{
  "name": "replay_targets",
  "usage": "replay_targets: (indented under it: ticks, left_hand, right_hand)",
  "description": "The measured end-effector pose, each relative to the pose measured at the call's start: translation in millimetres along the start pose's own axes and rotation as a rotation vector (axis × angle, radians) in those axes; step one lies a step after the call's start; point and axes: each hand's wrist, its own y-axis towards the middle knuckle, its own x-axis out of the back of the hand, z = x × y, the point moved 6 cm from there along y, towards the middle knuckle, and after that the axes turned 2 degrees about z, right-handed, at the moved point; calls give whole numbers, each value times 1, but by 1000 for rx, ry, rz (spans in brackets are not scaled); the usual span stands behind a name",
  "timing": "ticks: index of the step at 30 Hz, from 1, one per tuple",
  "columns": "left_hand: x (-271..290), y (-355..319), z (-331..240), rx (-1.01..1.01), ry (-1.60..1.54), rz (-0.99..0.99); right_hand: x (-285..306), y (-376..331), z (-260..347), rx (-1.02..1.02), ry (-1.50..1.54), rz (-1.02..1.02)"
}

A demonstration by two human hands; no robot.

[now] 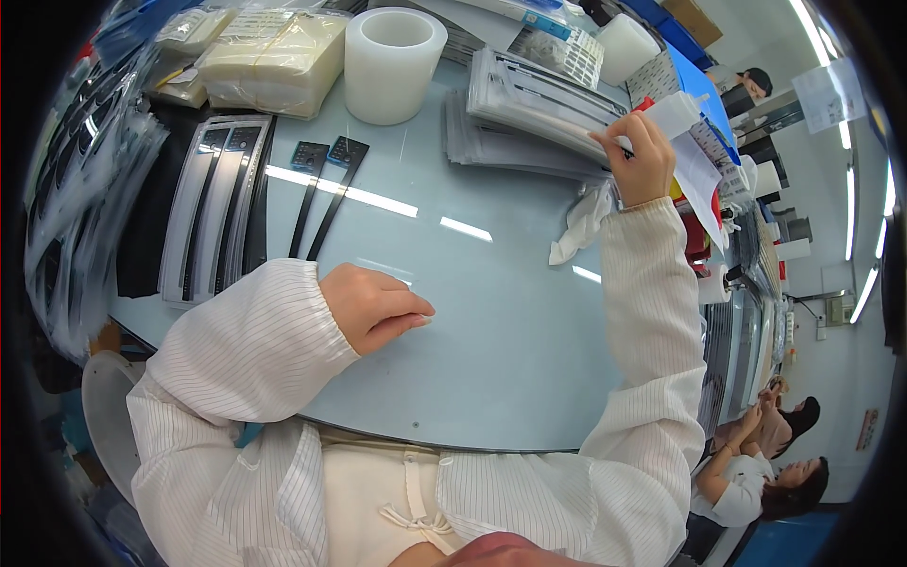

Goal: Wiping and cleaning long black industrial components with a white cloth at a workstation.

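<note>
A tall white roll of film (pixel 394 64) is standing at the far side of the pale blue table (pixel 491 350), and the other things are lying around it. Just left of the roll, cream-coloured bagged packs (pixel 274 59) are sitting in a low pile; right of it, grey flat sleeves (pixel 539 109) are lying stacked and fanned. Nearer than the roll, two black strips with square heads (pixel 326 189) are lying side by side on the table, with long white trays holding black strips (pixel 213 208) left of them. The right hand (pixel 641 161) is reaching up well right of the roll, fingers closing around a small white bottle (pixel 673 115), beside a crumpled white cloth (pixel 581 222). The left hand (pixel 373 307) is resting on the table far nearer than the roll, fingers loosely curled and holding nothing.
</note>
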Motion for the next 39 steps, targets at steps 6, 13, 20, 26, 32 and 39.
replay_targets:
  ticks: [6,13,20,26,32,39]
  left_hand:
    - [-1,1,0,2,-9,16]
    - [0,1,0,-35,-27,-24]
    - [1,2,0,25,-31,2]
    - [1,1,0,24,-32,-6]
    - [2,1,2,-9,-48,-49]
    - [3,1,1,34,-49,-5]
  right_hand:
    - [-2,0,13,141,-17,50]
    - [3,1,19,190,-132,-96]
    - [3,1,18,173,-59,-190]
    - [-1,-1,7,135,0,-204]
    - [-13,4,8,14,156,41]
    - [1,7,2,-29,180,206]
